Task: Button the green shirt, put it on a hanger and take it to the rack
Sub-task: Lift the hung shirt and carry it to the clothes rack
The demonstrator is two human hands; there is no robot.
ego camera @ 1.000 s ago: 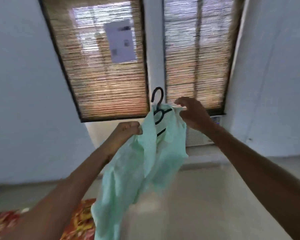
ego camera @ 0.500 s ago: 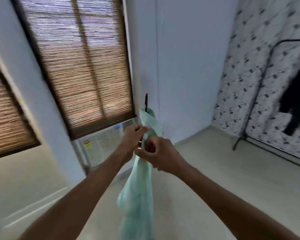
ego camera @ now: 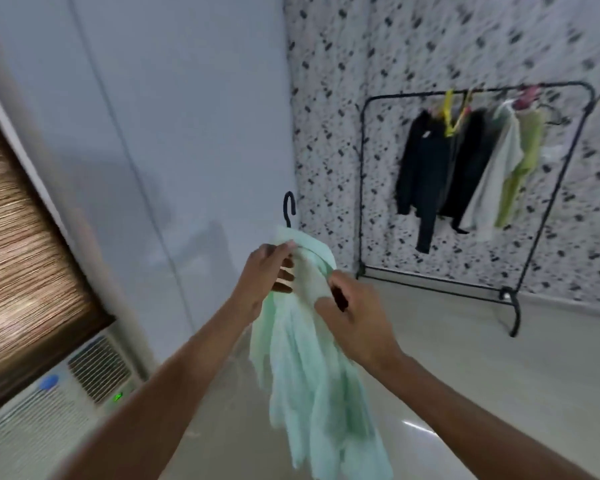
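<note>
A second before, the person had faced the window blind [ego camera: 21,244] with hands spread along the hanger. Now they had turned right, and the rack [ego camera: 465,91], with its dark and pale clothes [ego camera: 430,174], stood in full view, far right and well apart from them. The green shirt [ego camera: 312,368] hung on the hanger [ego camera: 289,209], held up between the hands, hook poking above the collar. The left hand [ego camera: 262,277] had its fingers [ego camera: 282,250] curled round the collar just under the hook; the right hand [ego camera: 359,322] pinched the shirt front just below. To my eye only the walk to the rack remained, though I could not tell whether every button was fastened.
</note>
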